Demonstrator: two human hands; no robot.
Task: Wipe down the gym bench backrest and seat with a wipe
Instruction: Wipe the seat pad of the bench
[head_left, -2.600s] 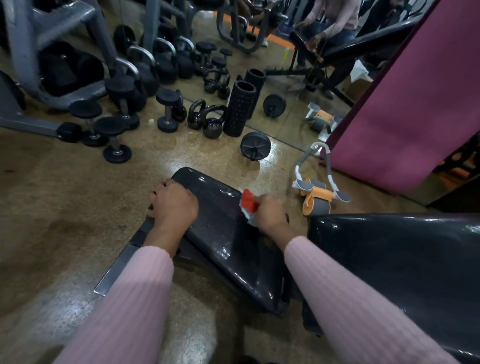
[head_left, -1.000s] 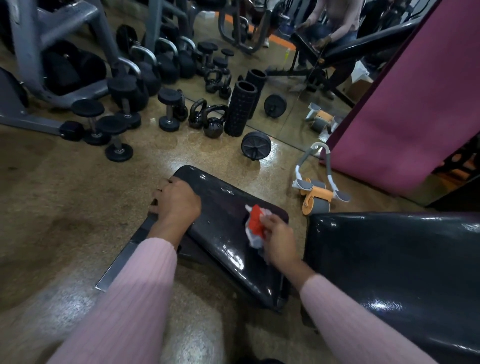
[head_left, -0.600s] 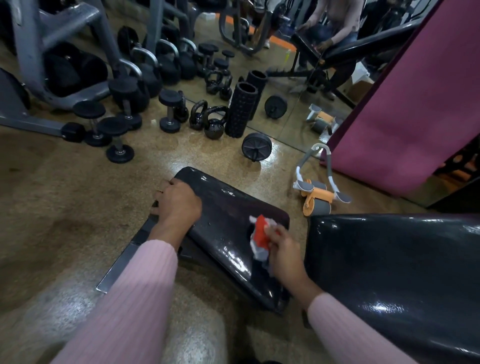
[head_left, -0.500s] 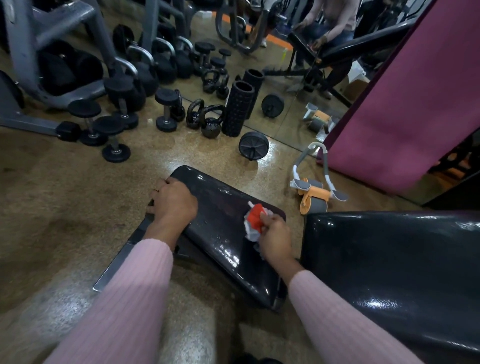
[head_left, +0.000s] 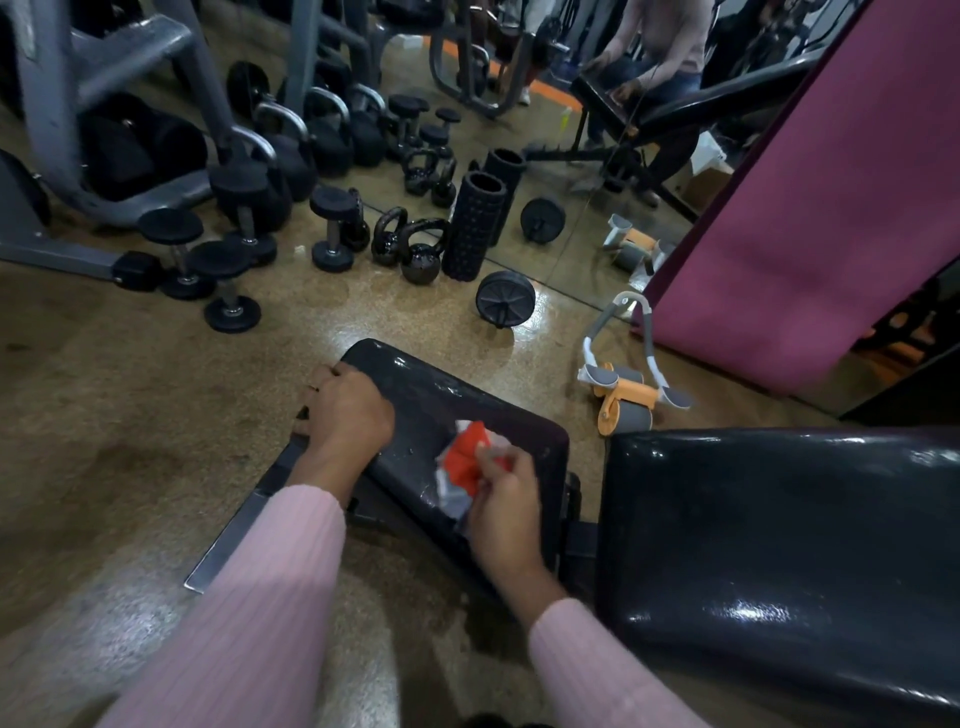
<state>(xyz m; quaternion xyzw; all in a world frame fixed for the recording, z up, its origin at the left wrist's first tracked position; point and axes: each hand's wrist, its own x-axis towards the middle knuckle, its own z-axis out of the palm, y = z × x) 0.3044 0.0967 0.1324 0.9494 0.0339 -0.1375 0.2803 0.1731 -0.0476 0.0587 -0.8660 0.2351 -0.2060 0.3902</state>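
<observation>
The black backrest (head_left: 779, 530) fills the lower right of the frame, glossy with highlights. Left of it, at centre, lies the smaller black seat (head_left: 431, 400), tilted. The person's left hand (head_left: 345, 415) clasps the seat's left edge, fingers curled over it. The right hand (head_left: 506, 512) pinches a crumpled red-and-white wipe (head_left: 465, 465), pressed against the seat's lower middle.

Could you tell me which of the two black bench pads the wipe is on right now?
The smaller pad on the left: the right hand presses the wipe there. The larger pad is untouched.
</observation>
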